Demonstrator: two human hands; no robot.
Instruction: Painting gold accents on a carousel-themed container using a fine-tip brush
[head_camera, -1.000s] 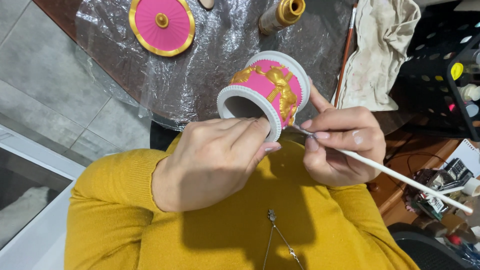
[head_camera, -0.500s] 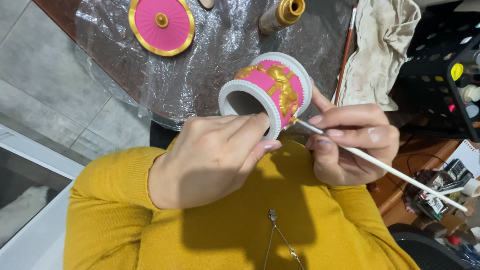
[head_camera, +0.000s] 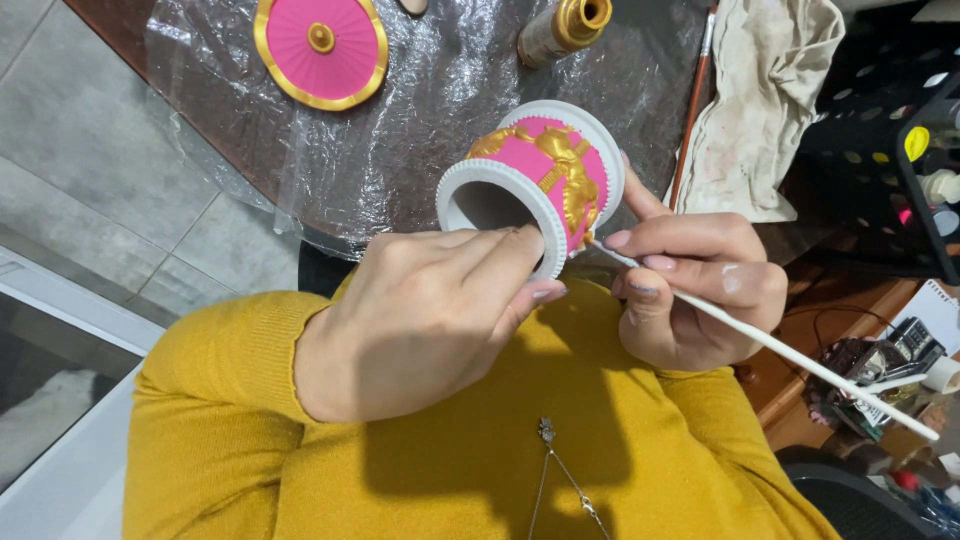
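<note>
Mustard-yellow knit sweater (head_camera: 250, 430), long sleeves w/ ribbed cuffs ending at the wrists. Thin silver chain w/ small pendant (head_camera: 547, 432) hangs over the chest. Right hand (head_camera: 695, 290): pale pink polish on nails, white paint smudge near a knuckle.

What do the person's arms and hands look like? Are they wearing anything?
Both arms wear mustard-yellow knit sleeves with ribbed cuffs. The left hand is bare, with no rings showing. The right hand is bare too, with pale pink nails and small white paint smudges on its back.
</note>
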